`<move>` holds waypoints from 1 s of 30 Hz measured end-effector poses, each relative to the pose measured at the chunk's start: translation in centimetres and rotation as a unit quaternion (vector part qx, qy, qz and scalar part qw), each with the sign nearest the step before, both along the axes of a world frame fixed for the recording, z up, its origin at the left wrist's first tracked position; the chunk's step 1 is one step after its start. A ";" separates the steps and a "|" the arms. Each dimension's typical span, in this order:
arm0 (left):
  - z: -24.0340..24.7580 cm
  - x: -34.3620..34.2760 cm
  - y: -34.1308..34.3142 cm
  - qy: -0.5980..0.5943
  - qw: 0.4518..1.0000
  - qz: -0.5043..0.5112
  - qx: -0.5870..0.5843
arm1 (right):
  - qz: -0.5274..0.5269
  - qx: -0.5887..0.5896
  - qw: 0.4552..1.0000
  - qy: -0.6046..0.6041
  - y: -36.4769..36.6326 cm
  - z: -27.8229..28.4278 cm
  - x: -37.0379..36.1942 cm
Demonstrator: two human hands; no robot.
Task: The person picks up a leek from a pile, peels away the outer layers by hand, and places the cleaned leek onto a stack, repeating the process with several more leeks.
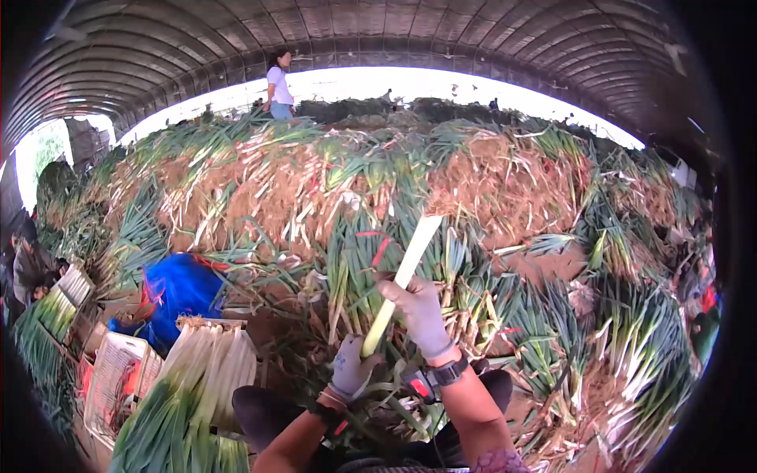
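A long leek (404,272) slants up and away in front of me, its pale shaft ending in brown roots at the top. My right hand (423,315), in a light work glove, is closed round the middle of the shaft. Lower down, my left hand (351,370), gloved too, has its fingers curled about the greener end. Leaves below that grip are largely hidden. To my left, a stack of trimmed leeks (197,370) lies with white shafts away from me and green leaves toward me.
A heap of rooted leeks (276,185) rises ahead, with more bundles (639,347) at my right. On the left are a white plastic crate (118,378) and a blue bag (183,292). One person (280,85) stands beyond the heap; another person (35,268) works at far left.
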State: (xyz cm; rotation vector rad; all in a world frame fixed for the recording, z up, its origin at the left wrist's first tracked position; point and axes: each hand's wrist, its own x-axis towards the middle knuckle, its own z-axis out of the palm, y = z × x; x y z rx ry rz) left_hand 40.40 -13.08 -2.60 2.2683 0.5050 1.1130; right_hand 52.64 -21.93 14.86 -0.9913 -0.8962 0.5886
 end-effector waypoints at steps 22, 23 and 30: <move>36.6 -32.0 2.9 0.266 0.704 0.426 0.502 | 0.165 -0.342 0.925 -0.012 2.0 -25.5 -4.4; 33.4 -33.9 5.0 0.296 0.686 0.420 0.515 | 0.147 -0.355 0.922 -0.053 1.8 -25.5 -4.1; 10.0 -41.8 6.9 0.531 0.716 0.406 -0.202 | 0.266 -0.412 0.868 -0.077 5.8 -29.1 -8.9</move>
